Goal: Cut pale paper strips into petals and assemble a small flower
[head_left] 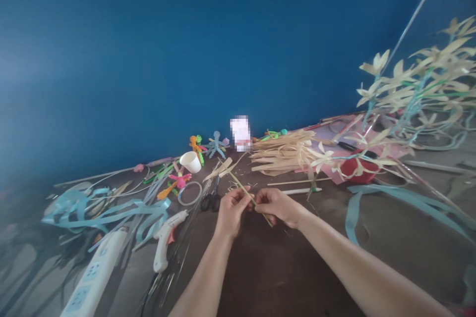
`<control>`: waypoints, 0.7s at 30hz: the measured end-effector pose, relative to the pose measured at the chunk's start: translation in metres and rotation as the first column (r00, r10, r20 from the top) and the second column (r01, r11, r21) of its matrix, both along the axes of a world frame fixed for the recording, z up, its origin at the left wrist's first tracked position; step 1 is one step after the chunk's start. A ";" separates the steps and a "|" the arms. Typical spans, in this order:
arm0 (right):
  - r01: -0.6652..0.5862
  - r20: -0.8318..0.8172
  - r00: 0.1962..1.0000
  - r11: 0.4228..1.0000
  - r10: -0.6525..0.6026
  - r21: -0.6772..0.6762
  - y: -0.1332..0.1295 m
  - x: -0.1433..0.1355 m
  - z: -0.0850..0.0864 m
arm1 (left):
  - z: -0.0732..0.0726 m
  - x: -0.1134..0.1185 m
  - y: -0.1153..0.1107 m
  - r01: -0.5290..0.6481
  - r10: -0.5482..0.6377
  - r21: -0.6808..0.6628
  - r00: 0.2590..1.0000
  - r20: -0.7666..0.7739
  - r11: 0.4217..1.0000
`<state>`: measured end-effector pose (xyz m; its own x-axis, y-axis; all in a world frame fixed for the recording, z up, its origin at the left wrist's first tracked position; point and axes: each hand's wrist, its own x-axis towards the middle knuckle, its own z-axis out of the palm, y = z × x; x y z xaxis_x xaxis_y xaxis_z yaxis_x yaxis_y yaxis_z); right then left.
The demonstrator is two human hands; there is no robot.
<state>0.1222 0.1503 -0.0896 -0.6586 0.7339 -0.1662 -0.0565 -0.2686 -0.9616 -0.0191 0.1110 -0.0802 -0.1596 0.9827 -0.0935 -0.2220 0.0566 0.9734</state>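
A thin yellowish-green strip, like a folded piece of dried leaf [238, 180], runs slantwise between my hands over the dark table. My left hand [233, 208] pinches it near its middle with thumb and fingers. Close beside, my right hand [275, 206] is closed on its lower part, and the end sticks out below the fingers. Just left of my left hand lie black scissors [211, 201], partly hidden. Beyond the fingertips are a few flat pale straw pieces [218, 170]. A white stick with a green tip [297, 191] lies beyond my right hand.
At left are a white glue gun [164, 242], a power strip [98, 272], blue ribbon [111, 215], a tape roll [190, 193] and a paper cup [190, 162]. Dried leaf strips [284, 153] lie behind my hands. Pale handmade flowers [420, 79] rise at right before a blue wall [223, 49].
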 end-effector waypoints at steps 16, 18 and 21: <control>0.089 0.006 0.996 0.988 -0.090 0.128 -0.004 -0.002 0.006 | 0.002 -0.004 0.000 0.084 -0.085 -0.003 0.996 -0.033 0.996; 0.081 -0.002 0.997 0.988 -0.081 0.133 -0.004 -0.002 0.007 | 0.003 -0.004 -0.001 0.079 -0.079 -0.001 0.996 -0.050 0.997; 0.098 0.029 0.994 0.976 -0.106 0.193 -0.004 -0.002 0.008 | 0.001 -0.004 0.000 0.079 -0.079 0.008 0.994 -0.074 0.997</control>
<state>0.1206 0.1465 -0.0820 -0.5746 0.8174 -0.0410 -0.0354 -0.0748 -0.9966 -0.0233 0.1108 -0.0787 -0.0876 0.9934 -0.0738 -0.1451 0.0606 0.9876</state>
